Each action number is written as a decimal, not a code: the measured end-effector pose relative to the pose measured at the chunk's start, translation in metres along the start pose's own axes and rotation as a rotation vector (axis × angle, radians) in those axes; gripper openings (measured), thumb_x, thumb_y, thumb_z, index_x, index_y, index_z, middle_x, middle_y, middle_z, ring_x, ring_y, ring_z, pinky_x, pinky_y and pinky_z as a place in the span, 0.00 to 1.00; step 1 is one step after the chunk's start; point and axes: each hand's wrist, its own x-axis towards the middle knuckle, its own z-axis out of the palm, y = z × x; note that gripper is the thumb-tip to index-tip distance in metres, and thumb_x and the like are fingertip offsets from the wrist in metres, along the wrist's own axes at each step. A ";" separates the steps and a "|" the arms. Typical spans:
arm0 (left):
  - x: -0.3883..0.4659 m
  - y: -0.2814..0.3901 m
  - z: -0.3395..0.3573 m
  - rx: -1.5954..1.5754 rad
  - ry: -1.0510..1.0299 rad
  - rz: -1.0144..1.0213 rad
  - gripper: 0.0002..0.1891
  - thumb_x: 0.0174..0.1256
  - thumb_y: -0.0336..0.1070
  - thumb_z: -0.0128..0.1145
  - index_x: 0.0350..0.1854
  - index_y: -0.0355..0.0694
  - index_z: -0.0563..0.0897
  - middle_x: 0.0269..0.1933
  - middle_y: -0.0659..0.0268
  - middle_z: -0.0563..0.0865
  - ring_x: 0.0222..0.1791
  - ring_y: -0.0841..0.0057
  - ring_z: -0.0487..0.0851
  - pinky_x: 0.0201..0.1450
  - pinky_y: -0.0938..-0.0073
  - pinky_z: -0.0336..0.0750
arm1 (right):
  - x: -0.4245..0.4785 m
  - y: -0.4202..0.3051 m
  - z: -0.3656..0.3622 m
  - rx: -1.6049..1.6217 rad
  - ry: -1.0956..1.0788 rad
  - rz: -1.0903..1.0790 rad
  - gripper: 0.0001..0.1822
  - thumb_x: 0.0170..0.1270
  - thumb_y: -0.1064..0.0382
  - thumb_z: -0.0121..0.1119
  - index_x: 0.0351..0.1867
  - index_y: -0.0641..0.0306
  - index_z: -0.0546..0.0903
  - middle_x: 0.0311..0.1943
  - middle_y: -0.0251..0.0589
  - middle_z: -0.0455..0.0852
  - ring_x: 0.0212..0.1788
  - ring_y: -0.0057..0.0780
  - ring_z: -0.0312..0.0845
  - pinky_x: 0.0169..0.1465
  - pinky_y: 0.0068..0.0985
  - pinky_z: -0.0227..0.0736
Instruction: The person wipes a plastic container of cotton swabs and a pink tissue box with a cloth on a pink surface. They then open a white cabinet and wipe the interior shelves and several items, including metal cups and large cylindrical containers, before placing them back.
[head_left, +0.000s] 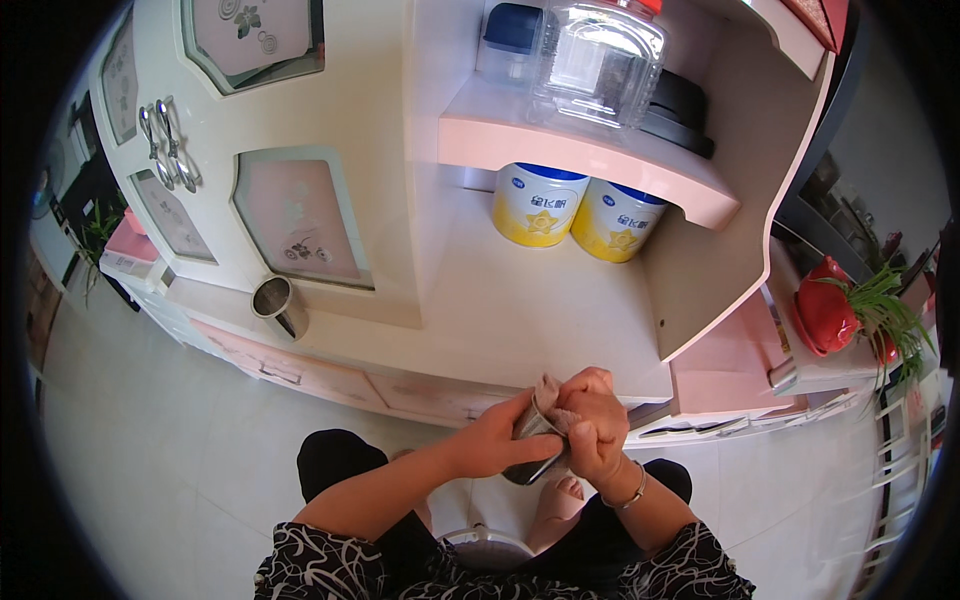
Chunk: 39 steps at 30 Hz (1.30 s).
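Note:
My left hand (491, 442) is wrapped around a metal cup (531, 427), which is tilted in front of my knees. My right hand (596, 424) grips a pinkish cloth (551, 397) that is partly inside the mouth of the cup. Some of the cloth sticks up between the two hands, and the rest is hidden by my fingers. Another metal cup (280, 306), similar in look, rests on the cabinet ledge to the left, its mouth facing me.
Two milk powder tins (538, 206) stand under the pink-edged shelf (570, 139). On that shelf are a clear plastic jar (596, 67), a blue-lidded container (510, 56) and a black object (675, 112). A red plant pot (823, 307) sits at the right. Handled cabinet doors (292, 217) rise at the left.

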 end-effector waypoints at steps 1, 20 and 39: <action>0.001 -0.007 0.000 -0.168 -0.053 -0.018 0.30 0.57 0.44 0.61 0.58 0.34 0.67 0.49 0.62 0.77 0.48 0.74 0.76 0.51 0.74 0.70 | 0.001 -0.002 0.000 0.041 0.005 -0.016 0.15 0.57 0.58 0.49 0.17 0.64 0.74 0.21 0.40 0.76 0.28 0.36 0.72 0.41 0.31 0.62; 0.001 -0.004 -0.011 -0.547 -0.129 -0.189 0.27 0.66 0.45 0.52 0.62 0.35 0.64 0.52 0.67 0.75 0.50 0.79 0.73 0.54 0.77 0.68 | 0.014 0.001 0.008 0.221 0.141 0.008 0.18 0.62 0.59 0.43 0.16 0.65 0.71 0.19 0.40 0.77 0.21 0.36 0.71 0.38 0.32 0.62; 0.008 0.009 0.000 0.068 0.086 0.034 0.24 0.67 0.49 0.50 0.57 0.35 0.68 0.49 0.63 0.77 0.49 0.81 0.74 0.52 0.77 0.70 | 0.015 0.012 0.001 0.055 0.002 -0.040 0.17 0.62 0.61 0.43 0.17 0.65 0.72 0.20 0.40 0.76 0.23 0.36 0.72 0.38 0.32 0.63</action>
